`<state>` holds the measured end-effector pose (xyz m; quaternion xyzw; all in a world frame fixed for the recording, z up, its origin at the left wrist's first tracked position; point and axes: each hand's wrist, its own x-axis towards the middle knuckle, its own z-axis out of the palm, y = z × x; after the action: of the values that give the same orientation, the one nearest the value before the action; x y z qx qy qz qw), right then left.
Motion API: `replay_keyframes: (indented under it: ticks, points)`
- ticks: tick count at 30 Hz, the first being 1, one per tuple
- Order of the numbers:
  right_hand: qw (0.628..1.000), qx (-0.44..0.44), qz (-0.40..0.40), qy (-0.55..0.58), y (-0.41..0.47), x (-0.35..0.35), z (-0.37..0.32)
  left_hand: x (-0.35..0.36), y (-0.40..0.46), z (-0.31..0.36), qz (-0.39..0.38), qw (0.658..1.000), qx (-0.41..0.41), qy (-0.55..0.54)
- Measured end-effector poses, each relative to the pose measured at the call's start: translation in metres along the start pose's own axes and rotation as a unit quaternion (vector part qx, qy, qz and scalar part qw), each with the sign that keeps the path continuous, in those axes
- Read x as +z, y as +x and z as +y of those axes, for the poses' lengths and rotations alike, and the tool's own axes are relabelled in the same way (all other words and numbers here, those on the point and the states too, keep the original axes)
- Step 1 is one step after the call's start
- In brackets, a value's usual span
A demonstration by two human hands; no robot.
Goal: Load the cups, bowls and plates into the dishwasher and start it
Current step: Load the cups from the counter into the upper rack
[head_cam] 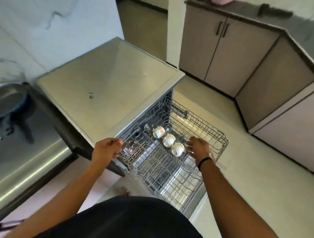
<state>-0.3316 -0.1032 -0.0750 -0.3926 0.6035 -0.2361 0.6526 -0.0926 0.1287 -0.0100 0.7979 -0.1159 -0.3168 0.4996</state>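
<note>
- The dishwasher (108, 81) stands open with its upper rack (200, 129) pulled out over the lower rack (169, 176); much of the lower rack is hidden behind the upper rack's wires, and its near corner is cut off by the person's dark shirt (122, 219)
- At the upper rack's left edge a small reddish wire section (130, 151) is blurred; something pale lies under it, too unclear to name
- The far part of the upper rack runs into the dark cavity of the machine, where its contents cannot be made out
- Left of the dishwasher a steel sink surface (30, 159) holds a dark pan (11, 100), smeared by blur and cut by the picture's left edge
- On the far counter (288, 20) a pink thing (220, 1) is cut off at the top edge and a dark shape (271, 11) is too blurred to tell
- The left hand (106, 149) is at the upper rack's left edge, fingers curled round the rim wire and gripping it
- The right hand (198, 147) hovers over the right half of the upper rack, fingers spread and relaxed, holding nothing; whether the fingertips touch the wires cannot be told; a dark band (204, 162) circles the wrist
- Three white cups (168, 140) lie in a row down the middle of the upper rack, tipped with mouths toward the left; the nearest cup is just beside the right hand's fingers
</note>
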Motion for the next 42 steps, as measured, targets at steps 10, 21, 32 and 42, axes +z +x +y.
replay_keyframes:
  ticks: [10,21,32,42]
  points:
    - [0.984,-0.113,-0.108,-0.091,-0.054,0.159,-0.044,-0.158,-0.021,-0.013,0.150,0.976,-0.012,-0.155]
    - [0.904,-0.183,-0.319,-0.218,-0.224,0.421,0.027,-0.360,-0.095,-0.129,0.313,0.909,-0.047,-0.270]
    - [0.748,-0.204,-0.487,-0.403,-0.355,0.551,0.139,-0.440,-0.150,-0.212,0.455,0.814,-0.100,-0.346]
    - [0.644,-0.298,-0.542,-0.451,-0.440,0.624,0.186,-0.467,-0.121,-0.208,0.449,0.800,-0.104,-0.384]
